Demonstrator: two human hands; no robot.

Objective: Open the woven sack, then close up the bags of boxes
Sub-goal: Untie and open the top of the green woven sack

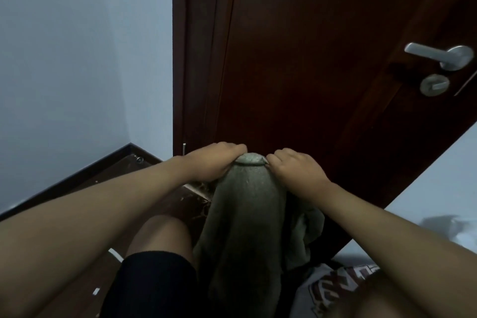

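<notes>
I am seeing one woven sack (245, 209), its contents hidden; my left hand (216, 160) and right hand (294, 170) are gripping its top edge

Dim, soft indoor light (brighter on the pale wall (77, 59)); wide-angle bending at edges

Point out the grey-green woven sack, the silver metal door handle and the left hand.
grey-green woven sack (245, 204), head view, front face.
silver metal door handle (423, 51), head view, lever.
left hand (216, 160), head view, back of hand.
</notes>
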